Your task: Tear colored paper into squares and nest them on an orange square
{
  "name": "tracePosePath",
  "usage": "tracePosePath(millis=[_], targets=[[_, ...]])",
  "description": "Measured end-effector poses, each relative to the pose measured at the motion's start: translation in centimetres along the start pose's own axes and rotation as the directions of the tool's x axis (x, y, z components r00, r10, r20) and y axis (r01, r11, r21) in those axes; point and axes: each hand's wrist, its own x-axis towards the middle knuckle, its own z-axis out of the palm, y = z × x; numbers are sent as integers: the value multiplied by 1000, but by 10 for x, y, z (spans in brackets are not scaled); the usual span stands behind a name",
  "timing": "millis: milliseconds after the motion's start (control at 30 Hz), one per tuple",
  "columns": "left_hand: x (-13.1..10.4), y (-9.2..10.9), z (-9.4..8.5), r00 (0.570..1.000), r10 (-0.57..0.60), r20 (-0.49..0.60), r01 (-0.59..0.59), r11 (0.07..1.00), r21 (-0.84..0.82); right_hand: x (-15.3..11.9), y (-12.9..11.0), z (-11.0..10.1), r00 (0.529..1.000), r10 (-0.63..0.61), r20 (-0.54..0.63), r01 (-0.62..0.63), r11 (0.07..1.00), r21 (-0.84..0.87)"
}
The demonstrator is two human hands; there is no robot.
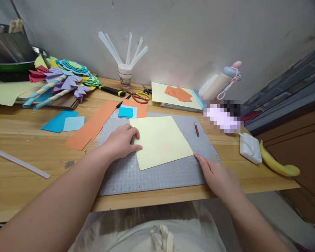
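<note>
A pale yellow sheet of paper [159, 140] lies at a slight angle on a grey gridded cutting mat [120, 182]. My left hand [123, 140] holds the sheet's left edge, its thumb resting on the paper and its fingers curled just above. At the right corner of the sheet, my right hand [212, 171] grips the tip between thumb and finger. Small blue and light-blue paper squares [126, 112] lie on orange paper just behind the sheet. A dark red pencil-like stick [196, 129] rests on the mat to the right.
Orange strips [94, 124] and blue paper [60, 120] lie left. Behind are paper flowers [65, 77], a yellow-black utility knife [111, 91], scissors [140, 97], a cup [125, 75] with white strips, and a paper stack [177, 96]. A banana [278, 162] and white charger [250, 147] sit right.
</note>
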Motion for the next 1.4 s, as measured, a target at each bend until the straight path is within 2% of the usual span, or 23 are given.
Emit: tracePosePath(millis=[133,200,233,300,367,400,467,567,633,700,900,1000,1100,1233,1400], targets=[[0,-3,1,1000,18,-16,-18,1000,3,3,6,-1,996,33,88,-35,999,29],[-1,-2,1,999,37,-32,-37,999,7,5,7,0,996,4,85,-11,996,84],[-2,0,0,998,51,-46,-50,999,11,7,7,1,999,-17,48,10,992,128],[-6,8,0,992,91,-91,-89,996,29,11,7,4,991,-67,-120,93,970,223],[-12,21,1,979,160,-128,-154,987,52,16,4,8,939,-156,-305,245,929,278],[-15,29,3,970,206,-130,-199,978,63,18,2,9,907,-222,-358,333,898,287],[-21,44,11,945,317,-84,-312,947,73,23,-3,10,854,-367,-370,482,826,293],[-27,63,27,872,490,-18,-485,868,108,32,-6,8,823,-492,-283,563,775,287],[-28,70,37,834,552,-11,-543,824,164,37,-6,8,818,-536,-207,575,771,275],[-26,75,43,823,568,-8,-553,804,219,43,-7,9,824,-547,-144,565,781,267],[-20,79,47,822,570,15,-548,783,293,54,-16,25,926,-371,-70,377,894,242],[-21,78,47,803,596,17,-567,753,335,56,-17,30,924,-382,-21,377,900,217],[-25,77,47,783,622,12,-580,722,378,55,-16,31,921,-389,-22,386,902,195],[-36,77,42,803,596,-7,-541,733,413,53,-16,29,923,-385,-11,380,906,187],[-58,71,30,859,511,-20,-454,781,429,53,-16,29,928,-371,17,362,913,191]])
